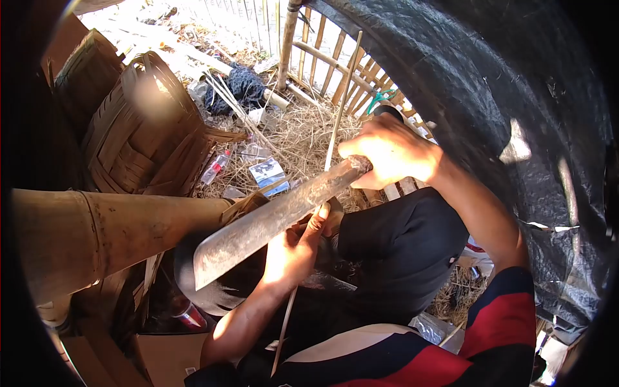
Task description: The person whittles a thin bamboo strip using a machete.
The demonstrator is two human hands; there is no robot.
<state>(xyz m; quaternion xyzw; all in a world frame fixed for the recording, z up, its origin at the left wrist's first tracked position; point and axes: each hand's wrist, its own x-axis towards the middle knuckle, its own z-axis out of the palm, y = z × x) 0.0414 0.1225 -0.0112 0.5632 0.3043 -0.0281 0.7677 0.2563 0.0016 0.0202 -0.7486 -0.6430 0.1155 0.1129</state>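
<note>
My right hand [393, 153] is closed round the handle of a machete, whose dark end shows above the fingers. The machete's broad, worn blade [277, 222] slants down to the left across my lap, over part of my left hand. Below the blade, my left hand [293, 255] is closed on a thin bamboo strip [343, 97], thumb uppermost. The strip reaches up past the blade towards the fence, and its lower end comes out beneath my left wrist. Where blade and strip cross, I cannot tell whether they touch.
A thick bamboo pole [148, 222] juts in from the left. Beyond it stand woven baskets [145, 129]. Straw and shavings [300, 138] cover the ground, with a plastic bottle [216, 168] and dark cloth [235, 87]. A bamboo fence [335, 61] and black sheeting [464, 71] border the right.
</note>
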